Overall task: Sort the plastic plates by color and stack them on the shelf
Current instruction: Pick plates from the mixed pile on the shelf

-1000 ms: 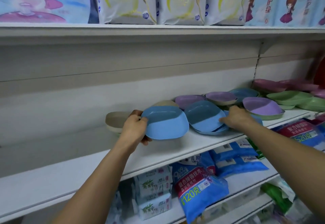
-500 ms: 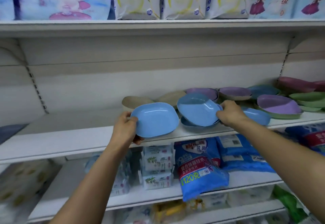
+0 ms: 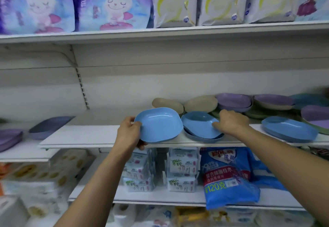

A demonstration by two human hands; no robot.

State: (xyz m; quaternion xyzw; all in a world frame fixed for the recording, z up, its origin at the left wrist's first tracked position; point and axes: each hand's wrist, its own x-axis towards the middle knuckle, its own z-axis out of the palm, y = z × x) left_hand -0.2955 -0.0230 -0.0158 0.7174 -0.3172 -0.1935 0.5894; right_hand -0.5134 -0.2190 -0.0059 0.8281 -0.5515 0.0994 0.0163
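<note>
shelf (image 3: 99, 136): we face a white board at about chest height; the plastic plates lie along its right part, from the middle out to the right edge of our view.
back row: two beige plates (image 3: 167, 103) lie upside down near the back wall. To their right sit purple plates (image 3: 233, 100), some nested, with green plates (image 3: 254, 115) partly hidden under them. Further right it all blurs.
far blue plate (image 3: 288, 128): a shallow rounded square in light blue, lying flat near the front edge, well apart from the stack.
blue stack (image 3: 204, 137): nested plates at the front edge, just right of the middle; only their rims show under the top one.
tilted blue plate (image 3: 197, 123): it rests askew on top of the blue stack, its hollow turned toward us.
held blue plate (image 3: 160, 125): glossy light blue, a rounded square with a shallow hollow. It is tipped toward us over the front edge of the shelf, just left of the stack.
left hand (image 3: 129, 134): we grip the held blue plate by its left rim — thumb on the upper face, fingers underneath.
right hand (image 3: 231, 121): we pinch the right rim of the tilted blue plate, thumb laid in the hollow, fingers curled over the far edge.
change: half a second ago the tilted blue plate stood steeper and higher above the stack — it now lies lower on it. The held blue plate keeps its place to the left, and both grips are unchanged.
</note>
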